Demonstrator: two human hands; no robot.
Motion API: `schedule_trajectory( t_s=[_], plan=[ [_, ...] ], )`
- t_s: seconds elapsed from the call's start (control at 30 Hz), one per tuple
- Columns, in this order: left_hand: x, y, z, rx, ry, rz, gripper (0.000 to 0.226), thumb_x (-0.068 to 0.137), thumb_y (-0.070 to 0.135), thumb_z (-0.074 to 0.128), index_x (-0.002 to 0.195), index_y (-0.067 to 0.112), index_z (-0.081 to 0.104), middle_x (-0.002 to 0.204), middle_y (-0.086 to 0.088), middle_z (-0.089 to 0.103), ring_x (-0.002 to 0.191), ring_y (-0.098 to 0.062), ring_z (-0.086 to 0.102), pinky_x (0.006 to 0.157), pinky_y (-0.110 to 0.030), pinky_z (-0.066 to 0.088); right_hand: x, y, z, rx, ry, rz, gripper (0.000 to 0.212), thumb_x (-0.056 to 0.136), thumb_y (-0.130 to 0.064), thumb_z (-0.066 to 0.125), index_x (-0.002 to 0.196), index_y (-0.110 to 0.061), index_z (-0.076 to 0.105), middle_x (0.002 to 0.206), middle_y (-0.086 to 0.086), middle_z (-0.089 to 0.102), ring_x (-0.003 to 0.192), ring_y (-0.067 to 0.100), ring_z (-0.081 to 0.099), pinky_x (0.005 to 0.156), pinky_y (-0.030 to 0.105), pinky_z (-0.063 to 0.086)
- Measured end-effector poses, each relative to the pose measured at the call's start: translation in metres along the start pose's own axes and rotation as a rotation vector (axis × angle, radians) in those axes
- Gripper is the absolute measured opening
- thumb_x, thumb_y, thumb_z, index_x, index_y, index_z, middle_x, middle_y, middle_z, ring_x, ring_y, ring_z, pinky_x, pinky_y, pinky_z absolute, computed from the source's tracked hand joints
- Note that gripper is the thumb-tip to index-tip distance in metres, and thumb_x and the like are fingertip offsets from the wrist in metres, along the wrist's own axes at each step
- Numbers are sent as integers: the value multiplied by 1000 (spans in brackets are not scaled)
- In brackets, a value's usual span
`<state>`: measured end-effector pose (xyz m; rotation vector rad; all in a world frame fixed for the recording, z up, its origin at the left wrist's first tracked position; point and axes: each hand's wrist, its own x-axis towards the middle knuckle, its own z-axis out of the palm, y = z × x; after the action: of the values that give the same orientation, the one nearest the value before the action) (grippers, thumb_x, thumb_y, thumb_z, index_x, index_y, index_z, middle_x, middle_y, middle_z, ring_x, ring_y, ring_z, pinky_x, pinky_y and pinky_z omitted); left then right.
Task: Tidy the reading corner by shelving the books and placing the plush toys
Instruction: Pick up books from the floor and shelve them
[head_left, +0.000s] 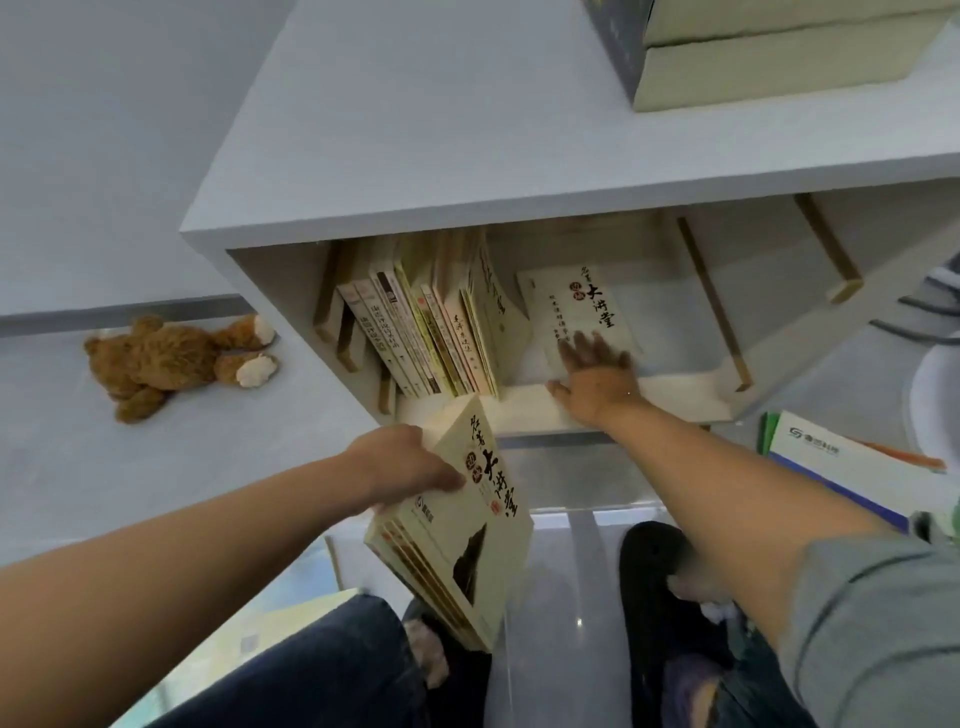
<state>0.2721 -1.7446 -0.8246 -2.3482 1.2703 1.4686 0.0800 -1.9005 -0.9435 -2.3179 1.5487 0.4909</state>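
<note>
left grip pinches book stack | right grip spread, apparently on flat book

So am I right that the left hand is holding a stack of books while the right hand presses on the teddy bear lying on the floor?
Not quite. In the head view the left hand does hold the stack of books, but the right hand lies flat on a book lying inside the shelf. The teddy bear lies untouched on the floor.
</note>
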Motion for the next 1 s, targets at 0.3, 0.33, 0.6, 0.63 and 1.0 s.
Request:
schedule_trajectory(
  t_s=[0.3, 0.33, 0.6, 0.63, 1.0],
  plan=[
    [8, 0, -2, 164, 91, -3, 49, 81, 44, 69, 122, 20, 58, 103, -2, 70, 87, -17, 67, 76, -26, 53, -15, 5, -9, -49, 221, 154, 64, 90, -49, 53, 130, -1, 39, 133, 18, 42, 109, 32, 54, 79, 33, 42],
    [8, -1, -1, 160, 89, 1, 48, 81, 44, 69, 122, 20, 58, 103, -2, 70, 87, -18, 67, 77, -27, 53, -13, 3, -9, -64, 214, 152, 60, 92, -43, 53, 129, 2, 38, 131, 20, 45, 110, 33, 54, 80, 33, 42],
    [7, -6, -1, 51, 42, 26, 47, 80, 40, 72, 119, 16, 60, 102, -4, 70, 88, -21, 69, 85, -35, 57, -12, -4, -24, -147, 190, 132, 31, 91, 0, 47, 121, 4, 52, 121, 20, 59, 111, 34, 58, 84, 35, 49],
    [6, -6, -1, 53, 46, 31, 46, 81, 40, 71, 119, 16, 60, 102, -4, 70, 87, -21, 69, 84, -34, 56, -12, 2, -28, -54, 231, 160, 28, 92, -2, 47, 118, 2, 56, 117, 19, 61, 108, 34, 59, 82, 33, 48],
    [-5, -9, -13, -43, 83, 36, 40, 84, 32, 70, 118, 16, 58, 99, -5, 67, 84, -22, 67, 79, -33, 55, -21, -65, -13, 1443, 500, 12, 31, 86, 11, 46, 107, -7, 59, 102, 5, 62, 95, 15, 57, 78, 10, 46]
  ],
)
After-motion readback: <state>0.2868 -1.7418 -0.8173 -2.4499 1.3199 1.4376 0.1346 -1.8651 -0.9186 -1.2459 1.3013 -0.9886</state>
